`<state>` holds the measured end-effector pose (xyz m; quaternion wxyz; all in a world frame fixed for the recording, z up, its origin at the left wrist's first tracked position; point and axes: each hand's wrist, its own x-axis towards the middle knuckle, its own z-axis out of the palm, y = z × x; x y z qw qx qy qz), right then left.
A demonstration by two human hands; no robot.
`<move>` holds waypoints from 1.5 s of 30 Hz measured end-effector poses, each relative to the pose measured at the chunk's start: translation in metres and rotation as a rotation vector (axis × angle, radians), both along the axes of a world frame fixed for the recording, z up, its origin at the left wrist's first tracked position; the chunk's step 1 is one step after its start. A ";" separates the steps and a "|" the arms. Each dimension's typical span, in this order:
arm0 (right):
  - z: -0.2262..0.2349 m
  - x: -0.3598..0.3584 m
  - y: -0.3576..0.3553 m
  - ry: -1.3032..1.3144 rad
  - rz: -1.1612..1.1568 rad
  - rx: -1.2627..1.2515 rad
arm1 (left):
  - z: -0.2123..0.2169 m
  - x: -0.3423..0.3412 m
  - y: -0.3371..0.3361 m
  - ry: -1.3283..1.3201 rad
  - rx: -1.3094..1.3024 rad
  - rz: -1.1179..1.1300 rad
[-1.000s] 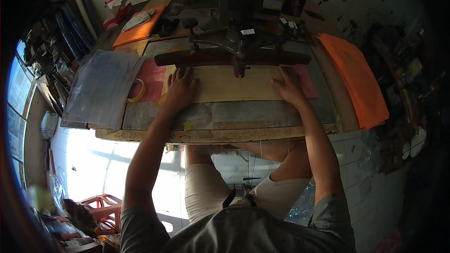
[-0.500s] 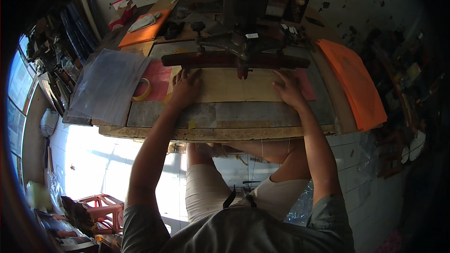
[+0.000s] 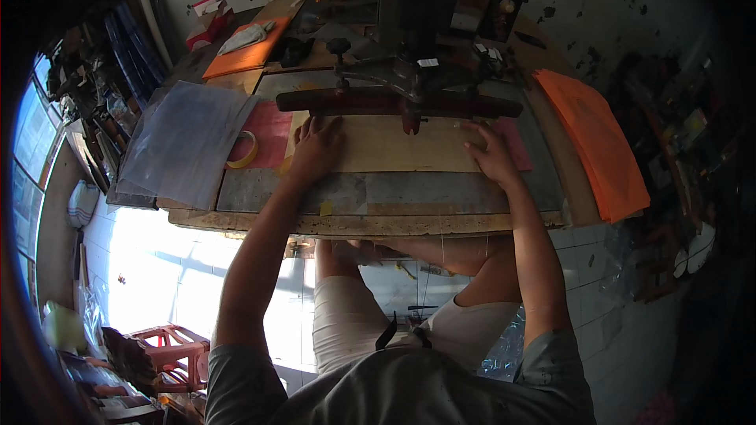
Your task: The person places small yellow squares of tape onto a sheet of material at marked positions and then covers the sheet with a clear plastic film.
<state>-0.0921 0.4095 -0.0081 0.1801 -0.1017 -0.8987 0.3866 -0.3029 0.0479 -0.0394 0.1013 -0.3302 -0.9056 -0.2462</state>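
Tan sheet stays under both hands, left and right, pressed flat, fingers spread, unmoved.

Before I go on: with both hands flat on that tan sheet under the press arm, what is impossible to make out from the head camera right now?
- Far edge of the tan sheet: hidden in the head view by the dark press arm.
- Left hand and right hand: fingertips in shadow beside the arm; contact unclear.
- Orange stack: sheet count too fine to tell.
- Clutter on the right: too dark.
- Tape roll: partly cut by the clear plastic sheet.
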 end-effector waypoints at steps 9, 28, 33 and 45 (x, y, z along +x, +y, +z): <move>0.004 0.009 -0.001 0.103 0.021 0.008 | -0.005 0.002 0.001 0.075 0.017 -0.002; 0.008 0.012 -0.023 0.215 -0.011 0.686 | 0.015 0.023 0.002 0.001 -0.034 0.013; 0.008 0.013 -0.022 0.235 0.069 0.629 | 0.027 0.028 -0.005 -0.038 -0.012 -0.139; 0.009 0.013 -0.028 0.165 0.197 0.587 | 0.050 0.057 0.020 0.085 -0.107 -0.444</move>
